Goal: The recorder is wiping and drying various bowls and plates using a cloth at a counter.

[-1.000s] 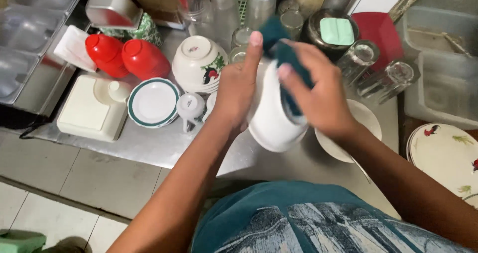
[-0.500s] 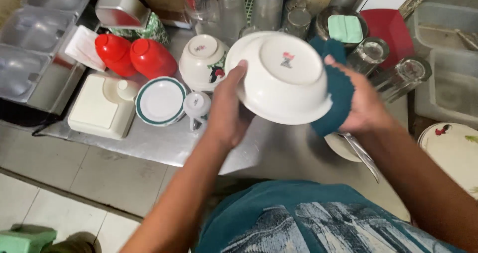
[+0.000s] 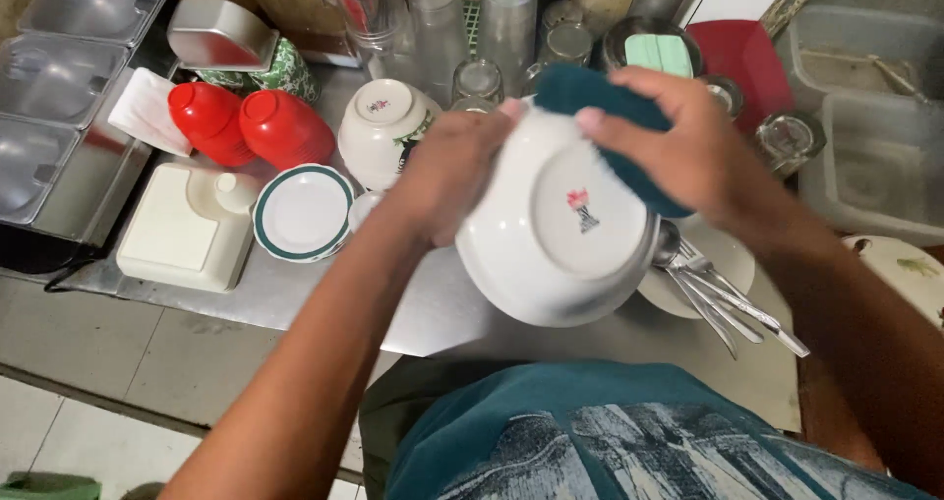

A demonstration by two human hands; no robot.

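Bowl (image 3: 560, 230), white, is held bottom-up at the frame's centre, gripped on its left rim by the left hand (image 3: 447, 171). Cloth (image 3: 600, 117), teal, is pressed on its upper edge by the right hand (image 3: 688, 151), fingers clamped. Spoons (image 3: 718, 294) lie lower right, red cups (image 3: 246, 121) upper left.

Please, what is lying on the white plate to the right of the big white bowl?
On the white plate lie several metal spoons, handles sticking out over its edge toward the person. The white bowl, held by left hand and right hand, covers the plate's left part, so anything there is hidden.
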